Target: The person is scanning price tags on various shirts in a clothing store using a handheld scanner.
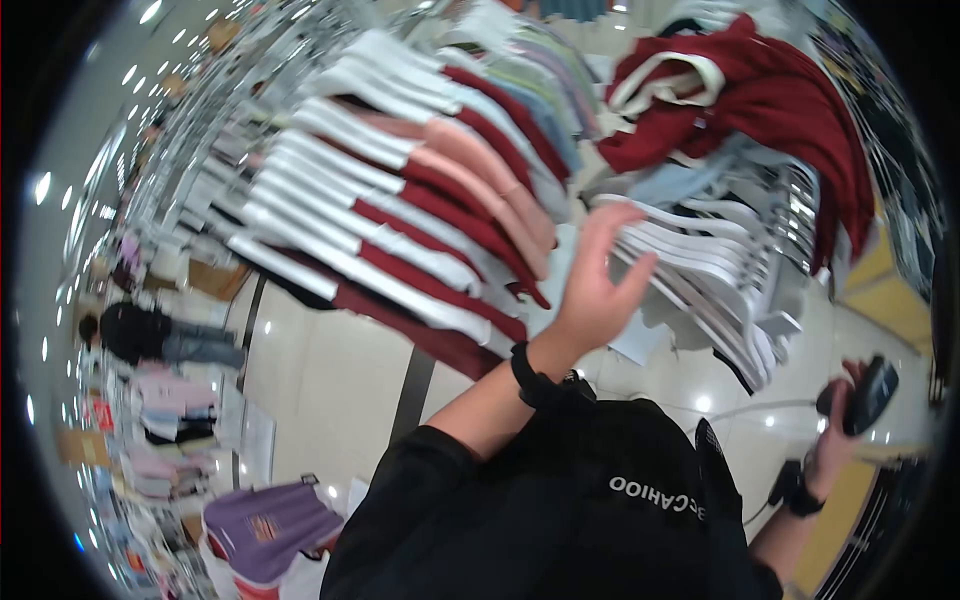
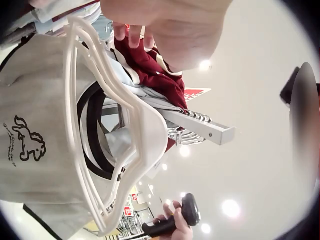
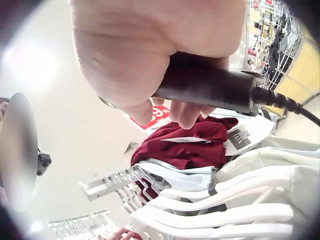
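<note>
My left hand (image 1: 598, 285) is held over the near end of several white hangers (image 1: 690, 250), its fingers apart and nothing in its grip. In the left wrist view these hangers (image 2: 150, 127) carry a pale grey shirt (image 2: 35, 130) with a black neckline and a small dark animal print. Out to the right, my right hand (image 1: 832, 440) grips a black barcode scanner (image 1: 872, 395). Its handle (image 3: 205, 85) lies in the palm in the right wrist view, with a coiled cable (image 3: 285, 102) running from the end.
A dark red garment (image 1: 740, 100) with cream trim lies over the rack behind the hangers. Beside it, another row of white hangers (image 1: 340, 200) bears red, pink and white clothes. The metal rack bar (image 2: 205, 127) ends near the hanger hooks. A person (image 1: 135, 335) stands far left.
</note>
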Motion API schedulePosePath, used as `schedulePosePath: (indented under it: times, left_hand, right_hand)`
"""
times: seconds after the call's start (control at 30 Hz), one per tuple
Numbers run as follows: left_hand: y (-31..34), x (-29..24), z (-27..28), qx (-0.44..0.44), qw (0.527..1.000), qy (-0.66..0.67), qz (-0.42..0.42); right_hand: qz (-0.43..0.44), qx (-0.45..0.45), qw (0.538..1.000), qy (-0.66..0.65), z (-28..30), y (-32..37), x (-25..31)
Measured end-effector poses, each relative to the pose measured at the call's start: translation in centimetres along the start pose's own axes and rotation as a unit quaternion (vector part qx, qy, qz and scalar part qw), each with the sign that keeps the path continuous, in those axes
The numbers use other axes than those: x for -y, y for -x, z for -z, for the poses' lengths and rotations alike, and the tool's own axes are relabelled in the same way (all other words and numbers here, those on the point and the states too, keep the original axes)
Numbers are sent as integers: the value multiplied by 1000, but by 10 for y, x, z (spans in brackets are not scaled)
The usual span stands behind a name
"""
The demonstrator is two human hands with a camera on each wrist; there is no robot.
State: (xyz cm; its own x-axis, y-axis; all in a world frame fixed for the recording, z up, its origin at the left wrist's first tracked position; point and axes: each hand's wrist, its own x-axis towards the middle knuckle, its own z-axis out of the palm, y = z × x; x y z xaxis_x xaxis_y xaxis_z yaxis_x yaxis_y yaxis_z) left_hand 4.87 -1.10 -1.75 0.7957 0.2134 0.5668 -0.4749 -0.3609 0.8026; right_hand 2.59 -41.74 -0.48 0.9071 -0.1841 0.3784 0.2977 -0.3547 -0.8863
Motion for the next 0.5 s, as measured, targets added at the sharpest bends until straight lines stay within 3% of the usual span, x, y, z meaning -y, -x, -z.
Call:
schedulePosePath:
  times: [0.03,0.1,0.13,0.2,0.27,0.33,0.4,0.47,0.5]
  left_hand:
    - [7,-5,10,-17,1000,-15,3]
    - [21,-14,22,102,986,77,106]
    - [27,-17,26,92,987,73,109]
    - [39,-26,42,174,971,97,130]
    - [52,-41,56,183,969,91,138]
    - [68,-54,66,228,957,99,153]
    - [85,-60,71,214,956,112,167]
    - [98,-71,77,193,958,88,191]
    - [103,-77,80,180,960,74,204]
  right_hand:
    - [6,-4,1000,4,3,3,2]
    - [43,71,995,-60,7,6,17]
    - [58,114,988,-84,6,8,32]
    - [95,193,971,-109,4,9,48]
    - [44,234,959,-154,-12,17,80]
    - [-8,412,893,-182,-8,11,77]
    - [-148,431,864,-216,-17,32,77]
    - [-210,482,843,-112,-30,35,73]
    - [-192,537,818,-80,-43,31,72]
